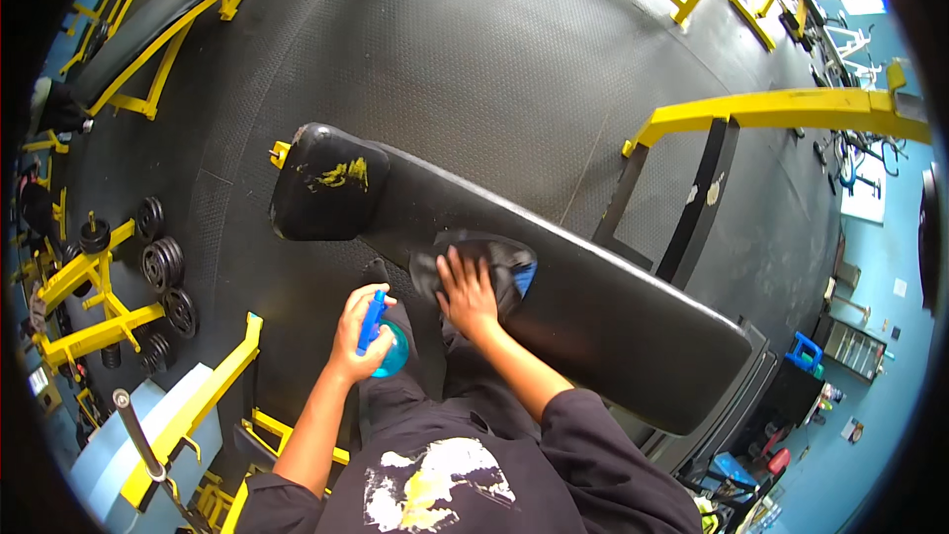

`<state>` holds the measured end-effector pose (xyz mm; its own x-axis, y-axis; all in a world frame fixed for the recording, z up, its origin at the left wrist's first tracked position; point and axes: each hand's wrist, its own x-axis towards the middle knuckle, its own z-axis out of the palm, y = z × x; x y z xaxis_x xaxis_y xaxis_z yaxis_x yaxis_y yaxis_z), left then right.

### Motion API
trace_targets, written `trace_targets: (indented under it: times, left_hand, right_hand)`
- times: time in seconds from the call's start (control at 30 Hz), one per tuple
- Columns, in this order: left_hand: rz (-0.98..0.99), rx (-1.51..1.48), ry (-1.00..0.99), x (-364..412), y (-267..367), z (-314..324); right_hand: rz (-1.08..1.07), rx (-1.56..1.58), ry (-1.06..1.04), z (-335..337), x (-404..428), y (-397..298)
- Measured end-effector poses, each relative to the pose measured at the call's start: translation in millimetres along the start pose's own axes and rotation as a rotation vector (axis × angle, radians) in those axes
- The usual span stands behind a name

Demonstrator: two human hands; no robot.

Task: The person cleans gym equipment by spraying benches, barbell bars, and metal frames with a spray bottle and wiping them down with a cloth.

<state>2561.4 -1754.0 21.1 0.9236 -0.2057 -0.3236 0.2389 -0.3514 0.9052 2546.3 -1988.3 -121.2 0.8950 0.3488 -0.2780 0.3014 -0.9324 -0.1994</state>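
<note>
My left hand (pixel 363 334) grips a spray bottle with a blue trigger head (pixel 372 322) and a translucent turquoise body (pixel 393 352). It is held in front of my legs, beside the bench. My right hand (pixel 468 293) lies flat, fingers spread, on a dark cloth (pixel 511 256) with a blue patch at one side. Beneath the cloth is the long black padded seat of a weight bench (pixel 593 311); the hand and cloth look slightly blurred. A separate black head pad (pixel 334 185) at the bench's left end has worn yellow marks.
A yellow steel frame (pixel 771 110) on dark uprights stands beyond the bench at right. At left is a yellow plate rack (pixel 104 326) with black weight plates (pixel 161 265). A barbell (pixel 137 430) rests on a yellow support at lower left. Black rubber flooring (pixel 474 67) spreads ahead.
</note>
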Motion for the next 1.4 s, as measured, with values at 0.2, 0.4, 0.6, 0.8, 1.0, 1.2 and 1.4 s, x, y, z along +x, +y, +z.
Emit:
trace_targets:
  times: [0.2, 0.4, 0.6, 0.8, 1.0, 1.2, 1.4]
  left_hand:
    - [-0.039, -0.130, 0.176, -27.4, 6.8, 5.5]
    - [-0.024, -0.036, 0.304, -37.6, -14.6, 10.7]
    - [-0.087, -0.107, 0.409, -33.7, -55.5, 32.4]
    - [-0.149, -0.192, 0.484, -35.0, -88.2, 57.5]
    - [-0.131, -0.250, 0.559, -37.0, -94.9, 62.2]
    - [-0.087, -0.220, 0.597, -38.3, -86.3, 47.2]
    - [-0.124, -0.075, 0.636, -52.3, -118.7, 48.8]
  right_hand:
    - [-0.070, 0.202, -0.278, -47.1, -71.4, 58.0]
    - [0.031, -0.166, -0.152, -92.4, 31.1, 125.0]
    - [0.094, -0.409, -0.008, 12.8, 127.8, 78.5]
    - [-0.219, -0.030, -0.092, 34.8, 82.1, -18.2]
    - [-0.559, -0.103, -0.386, 3.5, -3.8, 16.7]
    - [-0.262, -0.171, -0.377, -82.2, 68.4, 98.5]
    - [0.024, -0.058, -0.481, -23.0, 207.0, 64.8]
